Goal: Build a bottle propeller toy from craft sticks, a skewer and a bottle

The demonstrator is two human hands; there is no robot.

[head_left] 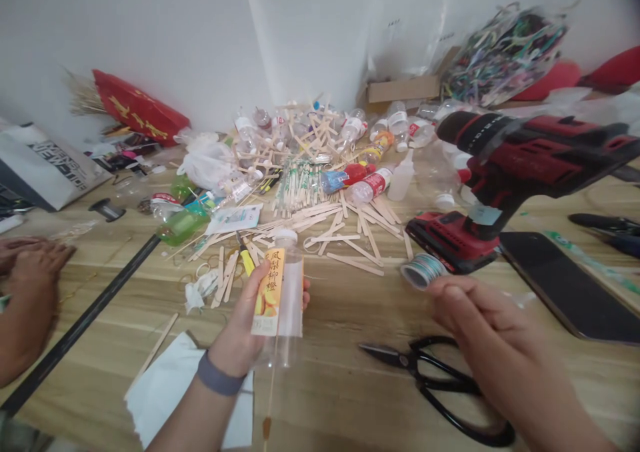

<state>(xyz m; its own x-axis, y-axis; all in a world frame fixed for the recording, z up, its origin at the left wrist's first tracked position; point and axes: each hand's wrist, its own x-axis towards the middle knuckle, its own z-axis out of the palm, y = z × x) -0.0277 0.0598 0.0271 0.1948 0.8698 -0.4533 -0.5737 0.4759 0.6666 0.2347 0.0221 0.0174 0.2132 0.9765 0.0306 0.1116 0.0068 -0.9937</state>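
Observation:
My left hand point(250, 305), with a dark band at its wrist, is wrapped round a clear plastic bottle point(289, 352) with a yellow and white label. The bottle stands roughly upright, its pale cap at the top. A thin pale strand with a small brown piece point(267, 429) runs below it. My right hand point(480, 332) is pinched, fingertips at the edge of a small striped roll point(423, 270); whether it grips the roll or something thin is unclear. Black-handled scissors point(425, 365) lie partly beneath that hand. A white paper sheet point(170, 385) lies by my left forearm.
A red and black cordless drill point(535, 159) stands at right, beside a phone point(575, 285). Wooden sticks point(345, 239) and plastic bottles point(373, 184) are heaped at the back. A black bar point(95, 315) crosses the left side, near another person's hands point(33, 285).

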